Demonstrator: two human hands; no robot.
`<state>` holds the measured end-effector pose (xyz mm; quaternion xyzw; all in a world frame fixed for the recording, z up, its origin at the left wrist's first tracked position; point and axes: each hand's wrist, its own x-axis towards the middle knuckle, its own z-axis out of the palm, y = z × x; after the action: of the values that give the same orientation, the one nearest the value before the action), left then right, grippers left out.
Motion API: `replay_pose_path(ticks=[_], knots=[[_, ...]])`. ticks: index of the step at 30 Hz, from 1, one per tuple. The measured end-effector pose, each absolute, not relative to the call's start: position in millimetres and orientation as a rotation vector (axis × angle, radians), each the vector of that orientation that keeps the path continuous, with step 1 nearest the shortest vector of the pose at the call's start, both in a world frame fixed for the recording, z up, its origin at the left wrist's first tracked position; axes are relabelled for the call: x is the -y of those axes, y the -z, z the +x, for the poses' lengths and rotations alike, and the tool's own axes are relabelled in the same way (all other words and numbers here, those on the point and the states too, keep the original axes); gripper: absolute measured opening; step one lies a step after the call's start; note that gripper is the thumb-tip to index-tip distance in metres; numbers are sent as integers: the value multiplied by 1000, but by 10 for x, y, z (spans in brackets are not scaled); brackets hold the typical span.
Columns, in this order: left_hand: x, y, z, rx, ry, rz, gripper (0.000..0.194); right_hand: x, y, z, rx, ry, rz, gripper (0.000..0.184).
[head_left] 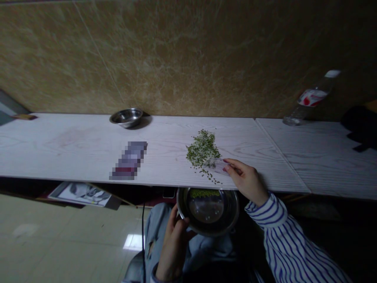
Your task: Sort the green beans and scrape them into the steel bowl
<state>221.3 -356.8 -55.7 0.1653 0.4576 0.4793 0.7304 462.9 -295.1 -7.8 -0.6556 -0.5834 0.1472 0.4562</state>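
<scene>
My left hand grips the left rim of a steel bowl, held just below the table's front edge. Small green beans lie along the bowl's far side, with a few white bits on its bottom. Over the table, my right hand pinches a thin, clear plastic piece between thumb and fingers. That piece touches the near right side of a loose pile of green beans mixed with white grains. Stray beans trail from the pile to the table edge.
A small steel bowl stands near the wall. Left of the pile lies a pixelated, phone-shaped object. An upright clear bottle and a dark object are at the right. Below the white table sits an open box.
</scene>
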Motion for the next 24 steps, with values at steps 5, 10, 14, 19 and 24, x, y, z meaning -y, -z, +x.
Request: replay_pose_path(ticks=[5, 10, 14, 19, 24], knots=[[3567, 527, 2202, -1016, -1058, 375, 67, 2956, 103, 4626, 1451, -375, -1600, 33], [3570, 520, 2204, -1003, -1056, 377, 71, 2973, 77, 4626, 1431, -376, -1596, 31], [3575, 529, 2199, -997, -1047, 383, 70, 3018, 49, 4647, 1406, -387, -1606, 32], [3574, 517, 2198, -1015, -1053, 391, 68, 3156, 54, 4775, 1324, -398, -1619, 34], [3575, 508, 2213, -1028, -1064, 388, 69, 3245, 64, 4830, 1322, -389, -1658, 33]])
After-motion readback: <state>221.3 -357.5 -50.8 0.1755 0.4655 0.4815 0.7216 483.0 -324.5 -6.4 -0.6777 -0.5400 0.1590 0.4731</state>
